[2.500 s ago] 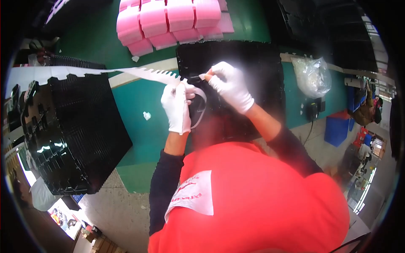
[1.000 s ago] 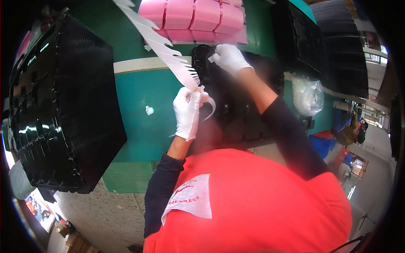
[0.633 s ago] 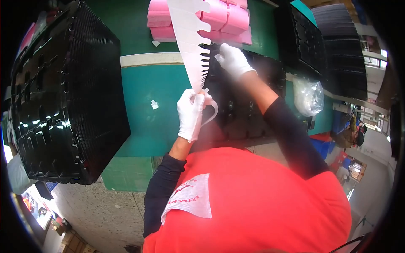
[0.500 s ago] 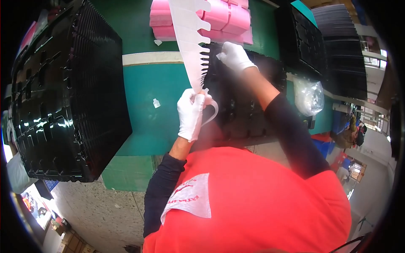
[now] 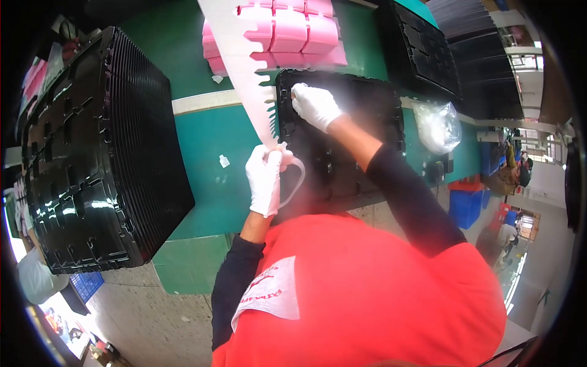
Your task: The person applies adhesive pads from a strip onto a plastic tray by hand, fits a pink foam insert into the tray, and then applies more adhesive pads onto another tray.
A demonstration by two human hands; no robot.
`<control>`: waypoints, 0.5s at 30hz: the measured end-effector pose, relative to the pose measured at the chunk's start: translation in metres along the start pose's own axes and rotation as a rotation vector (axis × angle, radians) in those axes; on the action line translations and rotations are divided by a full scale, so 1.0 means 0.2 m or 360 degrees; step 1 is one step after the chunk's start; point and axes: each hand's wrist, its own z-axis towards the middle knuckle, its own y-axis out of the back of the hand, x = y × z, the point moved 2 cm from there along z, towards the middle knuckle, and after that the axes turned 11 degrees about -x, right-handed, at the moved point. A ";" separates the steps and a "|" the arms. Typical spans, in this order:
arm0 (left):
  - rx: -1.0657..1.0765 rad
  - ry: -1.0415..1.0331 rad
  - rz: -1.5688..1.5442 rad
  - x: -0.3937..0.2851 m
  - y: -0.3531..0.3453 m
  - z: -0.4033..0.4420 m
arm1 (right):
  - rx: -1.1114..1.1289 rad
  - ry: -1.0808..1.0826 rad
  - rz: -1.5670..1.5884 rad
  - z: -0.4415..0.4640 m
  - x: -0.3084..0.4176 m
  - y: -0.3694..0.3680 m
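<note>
Gripping the white notched strip (image 5: 238,58) between thumb and fingers, my gloved left hand (image 5: 264,182) was just beside the left edge of the black tray (image 5: 376,110). From that grip the strip ran up past the tray's far left corner, its toothed edge facing the tray, while a narrow tail looped down near the tray's left side. My gloved right hand (image 5: 317,108) was over the tray's far left corner, fingers bent; I could not tell whether they pinched anything. Beyond the tray lay rows of pink blocks (image 5: 290,32). Left of it, on the green table (image 5: 211,131), were a small white scrap (image 5: 224,161) and, farther off, a stack of black trays (image 5: 147,153). A clear plastic bag (image 5: 439,128) sat to the tray's right.
</note>
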 end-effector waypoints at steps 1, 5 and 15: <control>0.0030 -0.0201 0.0177 0.00 0.01 0.00 | -0.0011 -0.0005 -0.0002 -0.03 -0.01 0.00; -0.0024 0.0039 0.0126 -0.03 0.04 0.00 | -0.0186 -0.0529 0.0633 -0.15 -0.06 0.06; 0.0022 -0.0076 0.0116 -0.01 -0.01 -0.01 | -0.0075 -0.0703 0.0362 0.10 -0.24 0.02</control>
